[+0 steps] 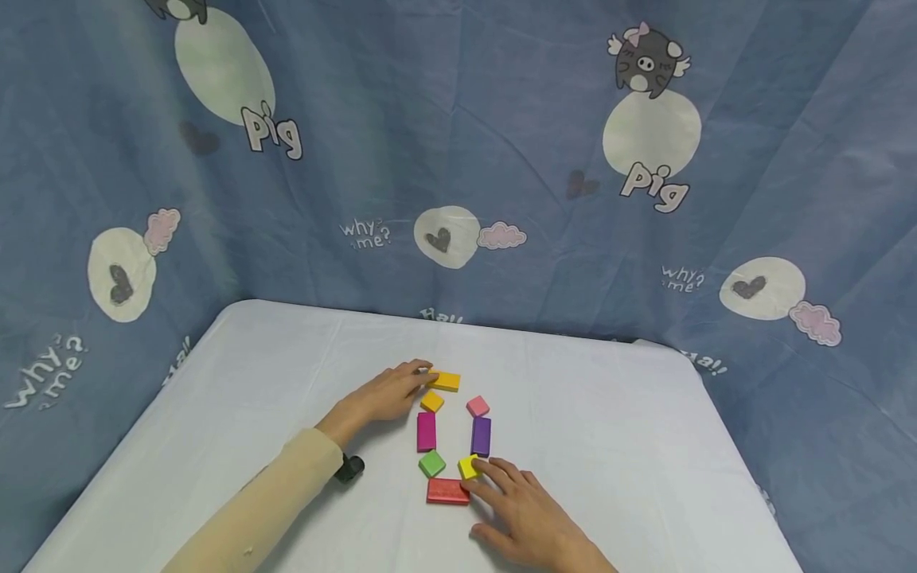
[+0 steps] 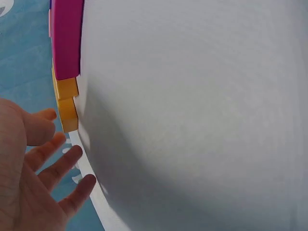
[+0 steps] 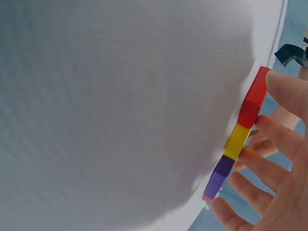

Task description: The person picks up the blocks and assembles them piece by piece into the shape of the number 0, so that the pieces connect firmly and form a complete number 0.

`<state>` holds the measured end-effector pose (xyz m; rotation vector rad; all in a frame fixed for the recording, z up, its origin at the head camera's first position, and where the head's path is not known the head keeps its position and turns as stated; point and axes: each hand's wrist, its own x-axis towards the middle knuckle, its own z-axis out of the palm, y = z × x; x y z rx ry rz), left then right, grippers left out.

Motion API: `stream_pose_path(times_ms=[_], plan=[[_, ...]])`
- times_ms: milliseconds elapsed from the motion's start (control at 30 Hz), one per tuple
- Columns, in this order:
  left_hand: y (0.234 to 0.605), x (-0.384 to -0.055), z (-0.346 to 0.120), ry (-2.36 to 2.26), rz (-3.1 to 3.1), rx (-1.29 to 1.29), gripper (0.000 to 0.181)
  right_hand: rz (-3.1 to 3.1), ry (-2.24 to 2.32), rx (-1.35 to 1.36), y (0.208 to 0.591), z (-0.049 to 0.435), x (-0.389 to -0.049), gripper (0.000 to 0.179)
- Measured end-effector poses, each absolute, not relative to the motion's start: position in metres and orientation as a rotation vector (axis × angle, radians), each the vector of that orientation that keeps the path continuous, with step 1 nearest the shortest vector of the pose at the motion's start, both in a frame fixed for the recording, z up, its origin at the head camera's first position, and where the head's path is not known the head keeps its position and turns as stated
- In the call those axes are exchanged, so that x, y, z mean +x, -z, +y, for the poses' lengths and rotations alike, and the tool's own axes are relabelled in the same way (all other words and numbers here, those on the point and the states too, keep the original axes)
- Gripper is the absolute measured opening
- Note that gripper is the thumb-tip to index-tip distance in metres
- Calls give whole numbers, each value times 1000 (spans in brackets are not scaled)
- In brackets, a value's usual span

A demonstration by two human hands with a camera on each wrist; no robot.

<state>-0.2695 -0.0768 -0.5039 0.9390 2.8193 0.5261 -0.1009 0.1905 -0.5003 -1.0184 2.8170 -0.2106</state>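
Several coloured blocks form a ring on the white table. My left hand (image 1: 390,392) reaches the far end, its fingertips at the left end of an orange rectangular block (image 1: 447,382). In the left wrist view, those fingers are spread and loosely bent. My right hand (image 1: 526,513) is at the near right, relaxed, with its fingertips at the yellow square block (image 1: 469,467) and the right end of the red rectangular block (image 1: 447,492). The right wrist view shows the fingers apart along the red (image 3: 254,98), yellow and purple blocks, none curled round them.
Along the ring's left side lie an orange square (image 1: 432,402), a magenta rectangle (image 1: 426,432) and a green square (image 1: 432,463). A pink square (image 1: 478,407) and purple rectangle (image 1: 481,437) form its right. A black device (image 1: 350,469) shows at the left wrist. A printed blue curtain (image 1: 458,159) hangs behind.
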Motion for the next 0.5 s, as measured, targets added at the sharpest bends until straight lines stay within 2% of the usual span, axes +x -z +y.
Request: stream_pose_path(times_ms=[500], plan=[[504,-269,-75,-516,2793,919,37,2819,216,-1019,500,190,-101,54]])
